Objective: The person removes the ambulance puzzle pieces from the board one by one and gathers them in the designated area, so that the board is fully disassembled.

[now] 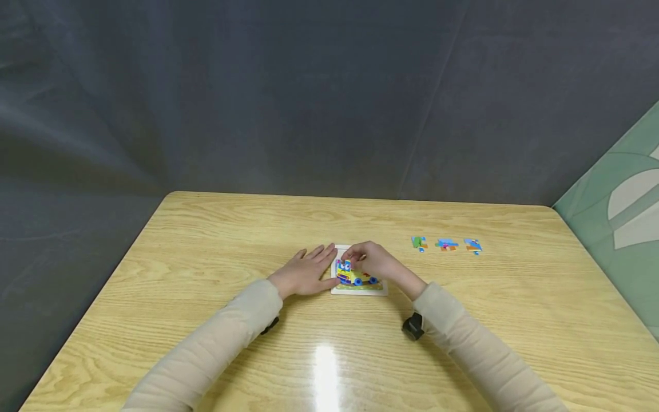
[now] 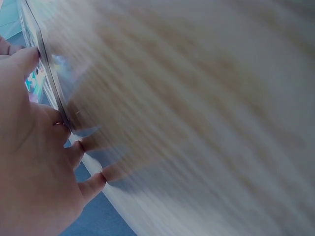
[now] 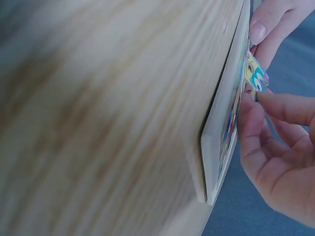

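Observation:
A small white-framed puzzle board lies on the table, with a picture of a yellow and blue truck in it. My right hand pinches a puzzle piece with cartoon eyes between thumb and forefinger. That piece stands tilted up over the left part of the board. With its fingers spread and fairly straight, my left hand rests at the left edge of the board, the thumb near the lower left of the picture. In the left wrist view, fingertips touch the table beside the board. My right hand hides the picture's upper part.
Three loose puzzle pieces lie in a row to the right of the board: a green one, a blue and pink one and a blue and orange one. The wooden table ends at a dark curtain.

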Action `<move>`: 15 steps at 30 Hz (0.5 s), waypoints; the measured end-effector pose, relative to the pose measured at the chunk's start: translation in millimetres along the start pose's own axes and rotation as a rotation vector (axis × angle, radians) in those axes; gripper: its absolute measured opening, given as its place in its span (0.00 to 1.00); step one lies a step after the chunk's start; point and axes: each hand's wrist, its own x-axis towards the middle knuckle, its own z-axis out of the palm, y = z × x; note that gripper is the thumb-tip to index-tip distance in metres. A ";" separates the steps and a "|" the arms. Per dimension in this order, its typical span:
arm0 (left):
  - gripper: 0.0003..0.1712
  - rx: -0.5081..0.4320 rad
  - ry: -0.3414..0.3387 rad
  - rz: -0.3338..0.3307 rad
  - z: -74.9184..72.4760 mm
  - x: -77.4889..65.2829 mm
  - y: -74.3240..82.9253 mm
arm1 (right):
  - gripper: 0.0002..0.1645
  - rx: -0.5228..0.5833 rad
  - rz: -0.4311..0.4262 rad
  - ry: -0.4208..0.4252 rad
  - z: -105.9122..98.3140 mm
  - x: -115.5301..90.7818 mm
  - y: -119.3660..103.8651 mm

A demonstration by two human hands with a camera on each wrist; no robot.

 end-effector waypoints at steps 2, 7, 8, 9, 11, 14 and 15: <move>0.44 -0.001 0.000 -0.002 -0.4 -0.2 0.3 | 0.14 -0.004 0.003 0.000 -0.2 0.5 0.2; 0.44 -0.006 0.004 -0.002 -1.2 -0.5 0.8 | 0.16 0.032 0.014 0.005 -4.4 -1.7 -3.3; 0.44 -0.004 0.005 -0.001 -1.3 -0.7 1.0 | 0.16 0.043 0.021 0.010 -5.9 -2.7 -4.1; 0.44 -0.003 0.006 0.000 -1.5 -0.8 1.2 | 0.16 0.055 0.025 0.013 -7.9 -4.1 -4.9; 0.44 0.001 0.006 0.001 -1.4 -1.0 1.4 | 0.16 0.069 0.025 0.021 -12.6 -7.4 -6.2; 0.44 0.002 0.006 0.001 -1.0 -1.2 1.5 | 0.17 0.095 0.018 0.024 -20.9 -13.1 -5.1; 0.44 0.001 0.006 0.000 -0.9 -1.2 1.5 | 0.17 0.107 0.017 0.025 -23.9 -15.2 -4.2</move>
